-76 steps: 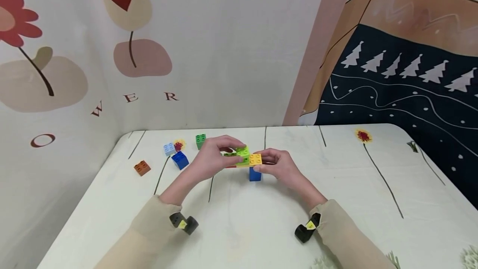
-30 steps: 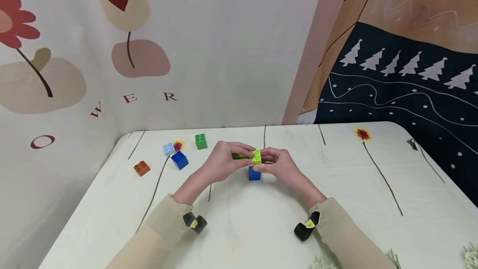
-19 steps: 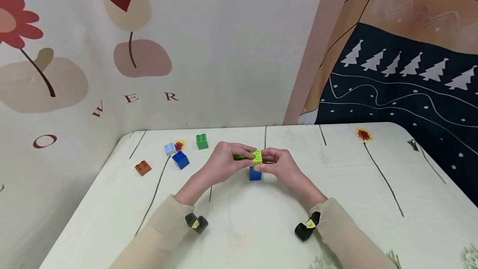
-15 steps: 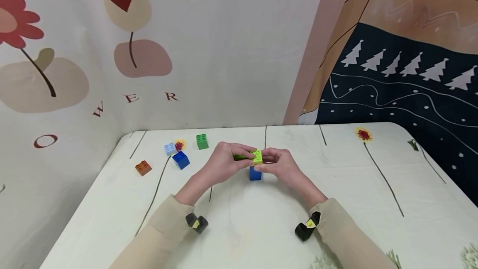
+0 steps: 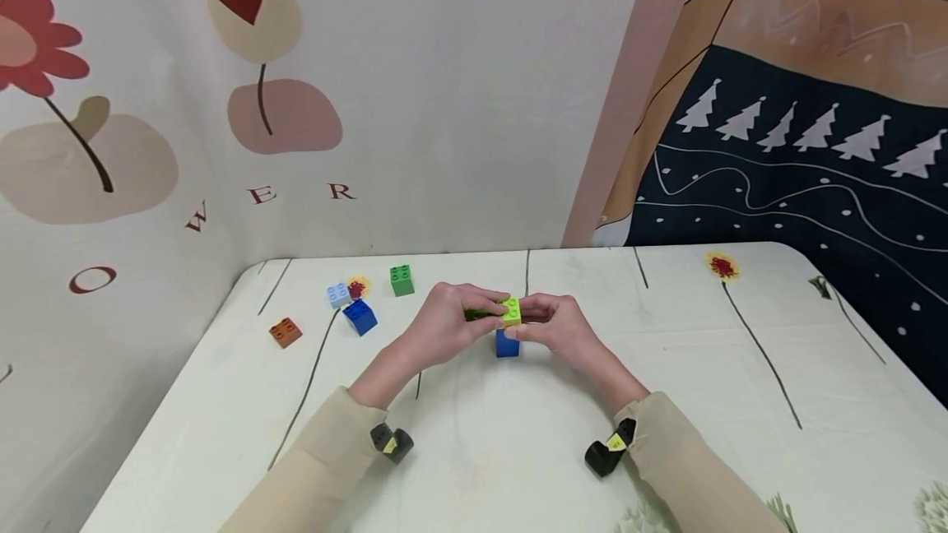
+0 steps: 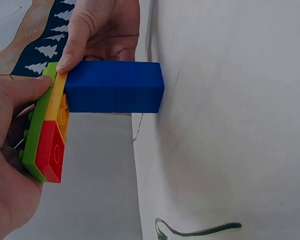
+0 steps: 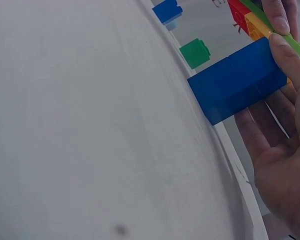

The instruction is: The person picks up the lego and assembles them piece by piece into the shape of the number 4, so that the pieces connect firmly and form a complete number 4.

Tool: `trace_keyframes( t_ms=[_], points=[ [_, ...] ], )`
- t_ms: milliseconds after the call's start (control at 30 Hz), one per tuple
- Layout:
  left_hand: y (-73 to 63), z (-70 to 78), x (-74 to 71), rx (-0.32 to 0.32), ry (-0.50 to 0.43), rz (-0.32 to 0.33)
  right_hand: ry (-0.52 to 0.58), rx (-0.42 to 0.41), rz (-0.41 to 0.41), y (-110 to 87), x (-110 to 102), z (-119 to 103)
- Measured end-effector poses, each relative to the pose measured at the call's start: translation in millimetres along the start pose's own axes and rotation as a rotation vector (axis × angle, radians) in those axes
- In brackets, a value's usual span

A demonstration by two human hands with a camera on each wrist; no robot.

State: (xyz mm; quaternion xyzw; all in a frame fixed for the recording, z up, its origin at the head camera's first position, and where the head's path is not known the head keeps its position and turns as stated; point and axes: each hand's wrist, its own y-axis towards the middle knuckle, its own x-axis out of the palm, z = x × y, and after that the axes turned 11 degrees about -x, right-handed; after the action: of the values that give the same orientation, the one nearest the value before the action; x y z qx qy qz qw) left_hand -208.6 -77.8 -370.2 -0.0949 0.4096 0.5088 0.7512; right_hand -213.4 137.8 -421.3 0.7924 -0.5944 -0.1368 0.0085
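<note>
Two blue bricks (image 6: 115,87) form a column on the table, capped by a yellow brick (image 6: 55,102). A red brick (image 6: 51,152) juts out leftward beside the yellow one, with no column under it. Across the top of both lies a long lime-green brick (image 5: 512,311), studs up. My left hand (image 5: 444,323) grips this green brick, thumb on the near side and fingers over the far side. From the right, my right hand (image 5: 559,327) pinches the yellow brick at the column's top, its thumb at the near edge.
Loose bricks lie at the back left: a green one (image 5: 401,280), a light blue one (image 5: 338,295), a dark blue one (image 5: 360,317) and a brown one (image 5: 285,332). A white cloth with printed flowers covers the table (image 5: 474,451); a printed curtain (image 5: 459,105) hangs behind.
My left hand has moved right with the lime-green brick, which now covers the yellow brick's studs. My right hand has stayed at the column. Over the last half second nearly nothing moves.
</note>
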Motion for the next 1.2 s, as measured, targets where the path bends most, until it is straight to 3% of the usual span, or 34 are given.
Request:
trace_keyframes(
  t_ms=[300,633,1200],
  points=[
    [-0.6,0.8,-1.2,-0.023,0.014,-0.024,0.024,0.007,0.005,-0.1,1.3,0.5],
    [4.5,5.7,-7.2,0.035,0.124,-0.079,0.011,0.012,0.005,0.6,-0.1,-0.2],
    [2.7,-1.3,-6.2,-0.06,0.014,-0.094,0.012,0.008,0.0,2.7,-1.7,3.3]
  ],
)
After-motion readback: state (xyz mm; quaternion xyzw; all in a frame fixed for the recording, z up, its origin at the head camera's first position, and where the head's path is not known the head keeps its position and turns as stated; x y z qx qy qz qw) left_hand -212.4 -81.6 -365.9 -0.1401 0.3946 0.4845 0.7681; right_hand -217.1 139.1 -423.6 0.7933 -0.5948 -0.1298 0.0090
